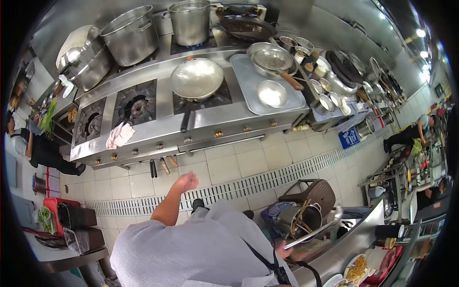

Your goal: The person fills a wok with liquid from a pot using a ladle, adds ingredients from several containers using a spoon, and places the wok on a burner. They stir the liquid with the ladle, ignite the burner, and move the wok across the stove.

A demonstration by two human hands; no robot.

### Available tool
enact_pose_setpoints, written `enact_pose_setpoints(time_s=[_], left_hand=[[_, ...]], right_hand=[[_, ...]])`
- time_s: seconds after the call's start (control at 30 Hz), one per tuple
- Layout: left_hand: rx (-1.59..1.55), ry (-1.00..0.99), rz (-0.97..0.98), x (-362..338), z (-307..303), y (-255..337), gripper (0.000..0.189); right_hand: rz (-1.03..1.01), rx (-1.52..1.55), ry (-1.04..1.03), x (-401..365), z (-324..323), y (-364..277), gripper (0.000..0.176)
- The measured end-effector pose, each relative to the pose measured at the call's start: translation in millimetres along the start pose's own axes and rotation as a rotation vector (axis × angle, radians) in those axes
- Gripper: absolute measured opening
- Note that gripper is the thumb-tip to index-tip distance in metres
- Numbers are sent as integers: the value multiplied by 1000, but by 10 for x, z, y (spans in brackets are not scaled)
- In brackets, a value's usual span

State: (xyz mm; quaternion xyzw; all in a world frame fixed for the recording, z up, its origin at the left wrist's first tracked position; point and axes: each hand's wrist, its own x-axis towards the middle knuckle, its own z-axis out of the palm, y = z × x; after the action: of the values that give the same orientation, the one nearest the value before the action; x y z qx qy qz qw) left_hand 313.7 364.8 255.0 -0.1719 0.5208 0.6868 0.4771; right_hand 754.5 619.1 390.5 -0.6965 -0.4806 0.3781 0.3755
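My left hand is in the air over the floor in front of the stove, its fingers curled in and nothing visible in them. Low on the right, my right hand is closed around the near end of a long metal rod, partly hidden by the sleeve. Beside the rod stands a steel pot with wooden-handled tools in it. On the stove, a shiny wok rests on a burner, its dark handle pointing towards me. A pink cloth lies on the stove's front edge.
Large stockpots line the stove's back. Right of the wok, a tray holds a strainer and a steel bowl. Food plates lie at lower right. One person is far left, another far right. A drain grate crosses the floor.
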Motion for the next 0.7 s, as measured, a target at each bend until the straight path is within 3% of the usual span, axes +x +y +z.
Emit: enact_pose_setpoints(time_s=[0.03,0.13,0.23,0.27,0.3,0.37,0.43,0.47,0.53,0.57,0.6,0.63,0.7], left_hand=[[-86,-9,91,1,23,305,55],[-261,-70,299,-345,402,1359,68],[-378,-66,322,-216,494,2042,67],[-361,-178,324,-147,498,2203,65],[-345,-295,330,-90,527,2318,63],[-310,-324,334,-15,667,2537,56],[-279,-334,161,108,754,2640,40],[-406,-326,155,135,894,2621,32],[-423,-524,115,243,1014,2591,21],[-373,-386,169,2,1182,2655,24],[-442,-390,148,-260,1182,2780,24],[-502,-398,119,-436,1151,2857,23],[-450,-587,134,-664,715,2750,22]], right_hand=[[-18,148,-1,-6,74,-59,42],[-141,300,-83,-279,324,-1074,41],[-347,433,-159,-275,580,-1815,46],[-401,524,-231,-386,663,-2122,46],[-459,619,-303,-489,740,-2425,46],[-584,798,-544,-619,957,-2830,45],[-535,868,-717,-893,1261,-3290,47],[-540,868,-778,-1025,1449,-3478,49],[-557,845,-910,-1157,1819,-3831,51],[-596,876,-1089,-1199,2011,-3970,53],[-623,917,-1257,-1271,2206,-4096,55],[-612,926,-1287,-1368,2348,-4264,55],[-460,957,-1518,-1568,2516,-4687,59]])
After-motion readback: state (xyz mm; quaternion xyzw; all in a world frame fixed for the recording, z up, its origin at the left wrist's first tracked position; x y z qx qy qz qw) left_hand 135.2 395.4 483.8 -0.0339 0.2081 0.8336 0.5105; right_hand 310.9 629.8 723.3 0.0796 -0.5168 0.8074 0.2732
